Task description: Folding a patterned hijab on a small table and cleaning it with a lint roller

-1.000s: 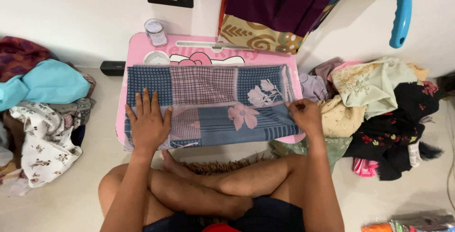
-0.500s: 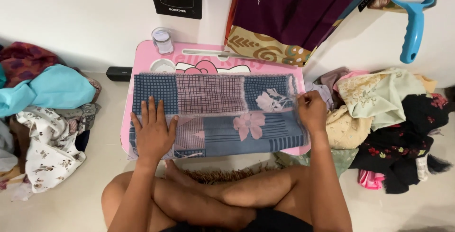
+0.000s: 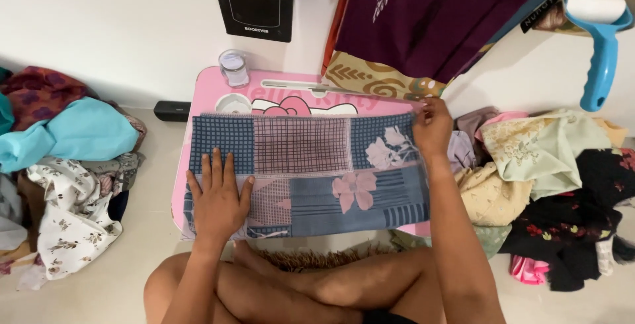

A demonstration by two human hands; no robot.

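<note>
A folded blue and pink patchwork cloth with flower prints (image 3: 311,165) lies spread over a small pink lap table (image 3: 210,92). My left hand (image 3: 218,198) rests flat on the cloth's near left part, fingers spread. My right hand (image 3: 433,125) is at the cloth's far right corner and pinches its edge there. My crossed bare legs (image 3: 297,284) sit just below the table.
A small clear jar (image 3: 233,67) and a white round lid (image 3: 233,103) stand on the table's far left. Heaps of clothes lie at left (image 3: 63,165) and right (image 3: 542,178). Purple cloth (image 3: 436,13) hangs on the wall, beside a blue lint roller (image 3: 600,46) and a black box (image 3: 254,6).
My right hand has slid up the cloth's right edge from the near corner to the far corner. My left hand has stayed flat in place.
</note>
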